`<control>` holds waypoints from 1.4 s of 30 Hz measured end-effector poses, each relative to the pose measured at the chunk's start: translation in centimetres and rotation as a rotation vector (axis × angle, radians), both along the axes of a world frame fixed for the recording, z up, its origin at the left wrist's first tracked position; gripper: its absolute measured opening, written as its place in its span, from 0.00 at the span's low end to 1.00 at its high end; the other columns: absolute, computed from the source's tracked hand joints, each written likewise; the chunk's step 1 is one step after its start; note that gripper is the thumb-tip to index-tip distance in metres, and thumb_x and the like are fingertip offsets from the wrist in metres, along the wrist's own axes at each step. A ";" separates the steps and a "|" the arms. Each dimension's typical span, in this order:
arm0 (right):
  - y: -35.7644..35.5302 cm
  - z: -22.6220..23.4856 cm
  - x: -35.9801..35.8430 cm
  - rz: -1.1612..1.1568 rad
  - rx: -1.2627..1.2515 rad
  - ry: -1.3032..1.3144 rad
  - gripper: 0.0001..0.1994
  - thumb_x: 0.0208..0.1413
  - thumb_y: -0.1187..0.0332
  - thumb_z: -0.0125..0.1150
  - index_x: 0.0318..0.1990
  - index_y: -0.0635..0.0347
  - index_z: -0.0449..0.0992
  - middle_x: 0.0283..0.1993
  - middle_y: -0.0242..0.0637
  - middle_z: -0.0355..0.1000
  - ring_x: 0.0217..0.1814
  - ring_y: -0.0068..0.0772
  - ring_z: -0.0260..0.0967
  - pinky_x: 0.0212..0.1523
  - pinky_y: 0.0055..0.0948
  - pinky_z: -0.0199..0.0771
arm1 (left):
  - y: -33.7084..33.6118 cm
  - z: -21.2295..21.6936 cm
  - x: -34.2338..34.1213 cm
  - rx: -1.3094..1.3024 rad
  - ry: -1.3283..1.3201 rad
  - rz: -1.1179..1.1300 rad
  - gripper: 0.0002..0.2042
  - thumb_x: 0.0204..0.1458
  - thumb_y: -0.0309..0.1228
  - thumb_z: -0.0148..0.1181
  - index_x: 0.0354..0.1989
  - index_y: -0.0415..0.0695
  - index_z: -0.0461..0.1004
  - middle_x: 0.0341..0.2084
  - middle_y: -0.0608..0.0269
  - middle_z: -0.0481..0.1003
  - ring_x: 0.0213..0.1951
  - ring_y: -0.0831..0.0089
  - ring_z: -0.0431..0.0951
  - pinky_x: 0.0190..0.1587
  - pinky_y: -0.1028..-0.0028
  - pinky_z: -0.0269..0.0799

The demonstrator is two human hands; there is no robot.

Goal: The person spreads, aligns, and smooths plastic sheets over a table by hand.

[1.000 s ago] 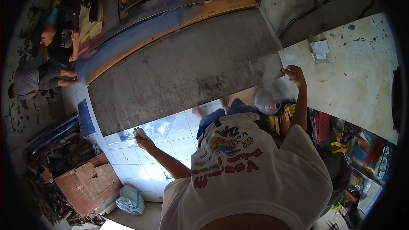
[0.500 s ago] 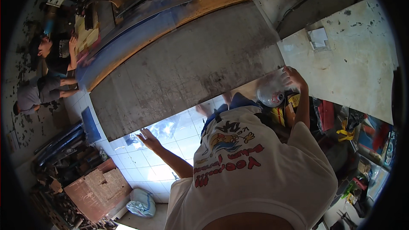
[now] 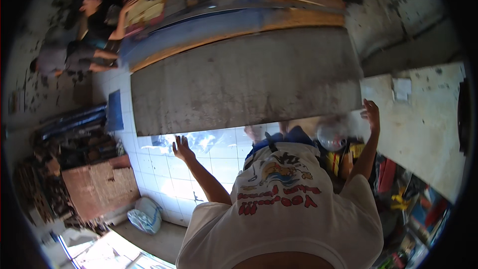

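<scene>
A long grey board (image 3: 249, 77) with a scuffed, stained surface lies across the bench in front of me. My left hand (image 3: 183, 148) is just below its near edge, toward the left end, fingers spread and nothing visible in them. By the board's near right corner is my right hand (image 3: 370, 113); its fingers are slightly bent and apart, and I make out nothing held. Whether its fingertips touch the corner is hard to see. Bright, glossy streaks show below the near edge, and I cannot tell whether they are clear film or floor glare.
Behind the board runs a bench edge of blue and orange-brown wood (image 3: 219, 32). A pale panel (image 3: 418, 119) stands at right, above cluttered tools and boxes. Wood scraps and a reddish-brown board (image 3: 102, 187) lie at left, near a white sack (image 3: 145, 215). Two people are at far left.
My view has turned, so the grey board looks more level. My left hand now sits slightly below the near edge, and my right hand has come a little away from the corner.
</scene>
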State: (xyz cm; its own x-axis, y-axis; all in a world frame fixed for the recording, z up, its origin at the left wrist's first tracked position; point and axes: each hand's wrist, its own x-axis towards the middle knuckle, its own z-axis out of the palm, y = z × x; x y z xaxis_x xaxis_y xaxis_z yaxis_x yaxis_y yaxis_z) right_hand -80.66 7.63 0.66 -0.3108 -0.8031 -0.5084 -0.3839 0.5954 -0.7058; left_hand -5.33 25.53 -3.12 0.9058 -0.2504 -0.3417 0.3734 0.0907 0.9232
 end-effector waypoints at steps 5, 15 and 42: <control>-4.9 2.7 3.1 0.080 0.013 0.031 0.23 0.57 0.46 0.49 0.48 0.54 0.70 0.39 0.35 0.71 0.33 0.30 0.70 0.32 0.33 0.74 | -0.4 2.2 3.5 1.185 -0.817 0.142 0.48 0.38 0.40 0.72 0.62 0.37 0.45 0.54 0.40 0.59 0.55 0.44 0.60 0.51 0.41 0.57; -8.3 -4.1 -0.8 0.137 -0.193 -0.017 0.14 0.61 0.59 0.43 0.46 0.57 0.70 0.32 0.31 0.70 0.24 0.24 0.65 0.21 0.27 0.64 | -7.5 3.3 2.1 0.964 -1.031 -0.444 0.27 0.53 0.41 0.54 0.59 0.41 0.61 0.60 0.46 0.57 0.64 0.47 0.50 0.64 0.49 0.40; -14.0 30.6 -10.7 0.090 -0.813 0.070 0.20 0.58 0.60 0.51 0.53 0.63 0.68 0.48 0.35 0.68 0.45 0.27 0.67 0.39 0.26 0.70 | -12.8 3.7 -8.2 0.448 -1.515 -1.202 0.29 0.41 0.24 0.53 0.57 0.36 0.62 0.61 0.50 0.56 0.64 0.56 0.52 0.65 0.56 0.47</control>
State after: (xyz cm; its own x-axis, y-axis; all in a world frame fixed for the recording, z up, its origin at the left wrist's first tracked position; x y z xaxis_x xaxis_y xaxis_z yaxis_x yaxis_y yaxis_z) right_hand -91.36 -6.40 31.29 -0.2366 -0.9357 0.2616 -0.4647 -0.1275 -0.8763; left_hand -13.56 12.69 0.61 -0.0740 -0.9755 0.2072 -0.9173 0.1481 0.3696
